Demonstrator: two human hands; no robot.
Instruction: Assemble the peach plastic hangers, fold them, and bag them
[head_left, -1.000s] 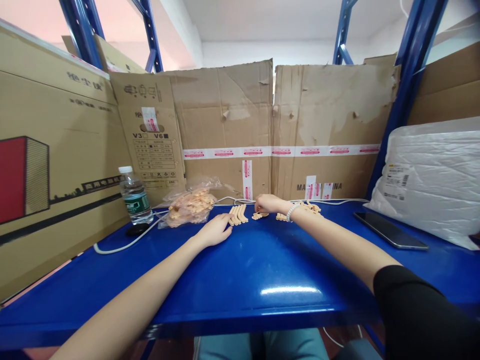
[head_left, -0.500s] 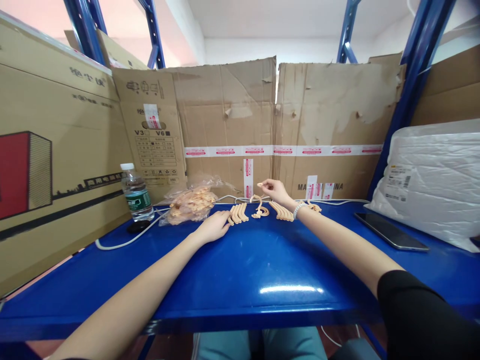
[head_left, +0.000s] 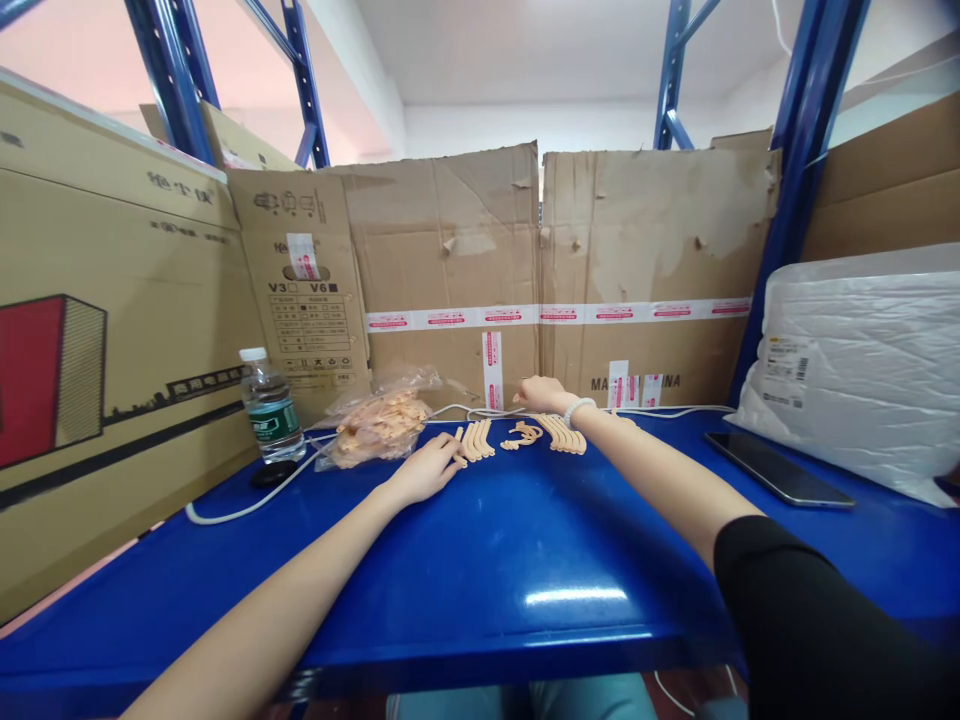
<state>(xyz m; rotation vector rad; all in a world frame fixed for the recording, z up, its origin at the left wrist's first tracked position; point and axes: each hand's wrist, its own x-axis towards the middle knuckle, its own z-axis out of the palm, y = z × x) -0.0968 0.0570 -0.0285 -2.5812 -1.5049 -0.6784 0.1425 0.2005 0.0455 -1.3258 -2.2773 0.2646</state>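
My left hand (head_left: 429,470) lies on the blue shelf, fingers stretched out. Its fingertips touch the leftmost of several slim, curved tan pieces (head_left: 478,440) set side by side in a row. Farther back, my right hand (head_left: 546,394) is raised with its fingers curled together; what they hold, if anything, is hidden. Below it are a few tan hook-shaped pieces (head_left: 523,434) in a loose cluster. A second row of curved tan pieces (head_left: 562,435) lies just in front of my right wrist, and more pieces behind the forearm are mostly covered.
A clear plastic bag of tan pieces (head_left: 379,425) sits left of the rows. Beyond it stand a water bottle (head_left: 272,410) and a round black object (head_left: 274,474). A phone (head_left: 776,468) and a white wrapped package (head_left: 855,370) are at right. Cardboard (head_left: 450,250) walls the back.
My right hand has turned and its fingers curled, so the small tan piece at its fingertips no longer shows. The taller curved piece below it is gone from view. My left hand has barely moved.
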